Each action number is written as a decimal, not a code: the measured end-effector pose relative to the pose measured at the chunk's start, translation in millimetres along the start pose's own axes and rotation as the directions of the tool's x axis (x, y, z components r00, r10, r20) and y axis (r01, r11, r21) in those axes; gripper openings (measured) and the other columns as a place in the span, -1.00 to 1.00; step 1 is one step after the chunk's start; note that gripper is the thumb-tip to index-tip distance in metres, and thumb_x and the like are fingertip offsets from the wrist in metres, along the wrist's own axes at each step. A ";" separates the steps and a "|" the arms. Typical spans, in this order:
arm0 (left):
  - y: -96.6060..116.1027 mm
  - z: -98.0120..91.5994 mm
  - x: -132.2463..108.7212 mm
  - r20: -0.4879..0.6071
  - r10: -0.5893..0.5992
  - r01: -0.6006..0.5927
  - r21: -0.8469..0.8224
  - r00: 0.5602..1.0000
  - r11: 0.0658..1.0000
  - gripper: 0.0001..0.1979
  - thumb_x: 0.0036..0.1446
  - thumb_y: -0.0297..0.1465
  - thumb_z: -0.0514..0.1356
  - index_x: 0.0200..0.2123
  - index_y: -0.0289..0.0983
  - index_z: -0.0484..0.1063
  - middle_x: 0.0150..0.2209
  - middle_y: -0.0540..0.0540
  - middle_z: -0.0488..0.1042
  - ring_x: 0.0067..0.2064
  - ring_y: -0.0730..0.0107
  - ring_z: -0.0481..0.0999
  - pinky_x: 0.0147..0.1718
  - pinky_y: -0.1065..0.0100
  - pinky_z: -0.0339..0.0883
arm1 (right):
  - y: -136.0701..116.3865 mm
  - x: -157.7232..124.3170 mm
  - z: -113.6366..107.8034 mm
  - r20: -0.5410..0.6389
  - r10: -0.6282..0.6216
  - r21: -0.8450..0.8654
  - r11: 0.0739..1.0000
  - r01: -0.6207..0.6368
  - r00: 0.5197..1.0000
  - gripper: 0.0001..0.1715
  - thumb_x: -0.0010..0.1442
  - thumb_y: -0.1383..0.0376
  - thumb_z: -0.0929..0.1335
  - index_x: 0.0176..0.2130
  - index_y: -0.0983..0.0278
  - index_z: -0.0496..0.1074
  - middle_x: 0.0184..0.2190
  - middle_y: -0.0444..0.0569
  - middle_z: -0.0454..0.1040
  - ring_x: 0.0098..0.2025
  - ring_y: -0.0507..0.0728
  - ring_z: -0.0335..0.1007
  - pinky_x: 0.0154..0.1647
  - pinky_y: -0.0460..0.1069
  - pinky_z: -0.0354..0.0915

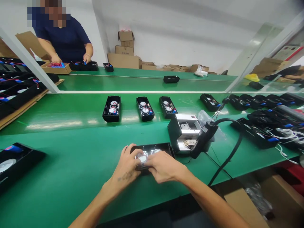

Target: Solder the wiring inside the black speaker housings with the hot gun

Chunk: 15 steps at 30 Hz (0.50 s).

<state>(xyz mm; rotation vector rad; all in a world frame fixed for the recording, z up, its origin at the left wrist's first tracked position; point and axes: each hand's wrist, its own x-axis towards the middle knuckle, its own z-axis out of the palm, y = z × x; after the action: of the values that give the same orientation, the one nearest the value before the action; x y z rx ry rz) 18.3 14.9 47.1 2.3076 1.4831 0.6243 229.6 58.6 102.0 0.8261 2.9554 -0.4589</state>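
Note:
A black speaker housing (169, 148) lies crosswise on the green bench in front of me. Two round silver speaker drivers sit in it; the left driver (142, 158) shows between my hands, and the right one is partly covered. My left hand (127, 164) is wrapped round the housing's left end, its thumb against the left driver. My right hand (163, 166) is closed over the housing, with its fingertips at the right edge of the left driver. Whatever those fingertips pinch is hidden.
Right of the housing stands a silver-and-black machine (187, 131); a black electric screwdriver (204, 139) hangs before it on a cable. Several open housings (145, 109) line the green conveyor (80, 107). Another housing (19, 161) lies left. A co-worker (63, 41) works across the line.

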 end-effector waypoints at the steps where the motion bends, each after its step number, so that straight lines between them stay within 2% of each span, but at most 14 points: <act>1: 2.5 -6.1 4.8 0.054 -0.057 0.060 -0.061 0.997 0.996 -0.77 -0.03 -0.51 0.39 -0.31 -0.05 0.67 0.09 -0.05 0.59 0.32 -0.19 0.30 0.32 -0.31 0.14 | -0.8 1.5 -2.1 -0.012 0.018 0.024 1.000 -0.018 1.000 -0.77 0.17 0.36 0.45 -0.13 0.23 0.60 -0.27 0.03 0.65 -0.27 0.21 0.53 -0.35 0.03 0.11; 3: 3.7 -17.6 16.0 0.170 -0.146 0.173 -0.154 0.974 0.973 -0.91 -0.02 -0.37 0.45 -0.39 -0.06 0.66 0.06 -0.03 0.57 0.23 -0.11 0.37 0.23 -0.15 0.26 | -0.3 6.7 -8.4 -0.003 0.064 0.075 0.995 -0.064 0.998 -0.66 0.15 0.33 0.49 -0.04 0.23 0.59 -0.27 0.04 0.65 -0.24 0.23 0.55 -0.33 0.02 0.13; 5: -0.8 -26.9 28.7 0.267 -0.176 0.233 -0.202 0.948 0.951 -0.84 -0.11 -0.23 0.51 -0.48 -0.10 0.63 0.04 0.00 0.56 0.10 0.01 0.48 0.05 0.05 0.38 | 2.6 14.1 -18.1 0.047 0.104 0.124 0.986 -0.109 0.993 -0.68 0.15 0.32 0.51 -0.05 0.23 0.61 -0.31 0.02 0.65 -0.28 0.19 0.54 -0.36 0.00 0.10; 8: -12.6 -36.1 46.3 0.368 -0.190 0.293 -0.249 0.910 0.923 -0.72 -0.23 -0.13 0.54 -0.55 -0.15 0.59 0.01 0.02 0.55 -0.10 0.22 0.55 -0.21 0.26 0.38 | 7.7 25.5 -34.2 0.119 0.133 0.189 0.970 -0.154 0.984 -0.72 0.11 0.26 0.55 -0.14 0.26 0.64 -0.40 -0.04 0.62 -0.40 0.11 0.45 -0.42 -0.02 0.04; 10: -18.8 -39.6 54.4 0.413 -0.203 0.331 -0.268 0.888 0.905 -0.68 -0.26 -0.12 0.54 -0.58 -0.17 0.57 0.01 0.01 0.55 -0.13 0.27 0.55 -0.26 0.30 0.36 | 10.1 30.4 -41.2 0.132 0.160 0.229 0.955 -0.187 0.978 -0.73 0.08 0.25 0.56 -0.17 0.26 0.65 -0.46 -0.09 0.58 -0.46 0.06 0.37 -0.46 -0.04 0.01; 15: -21.9 -42.5 60.4 0.459 -0.243 0.400 -0.283 0.854 0.871 -0.63 -0.32 -0.11 0.54 -0.54 -0.20 0.54 0.00 -0.01 0.57 -0.07 0.22 0.54 -0.23 0.33 0.34 | 12.1 32.5 -41.7 0.112 0.183 0.280 0.937 -0.208 0.977 -0.75 0.05 0.28 0.55 -0.20 0.27 0.69 -0.51 -0.12 0.52 -0.52 0.02 0.22 -0.50 -0.06 0.00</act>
<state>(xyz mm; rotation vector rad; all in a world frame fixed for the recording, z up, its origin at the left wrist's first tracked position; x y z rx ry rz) 1.2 80.5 83.6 1.7060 1.3674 0.2647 209.6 97.0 134.8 1.0847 2.7277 -0.9050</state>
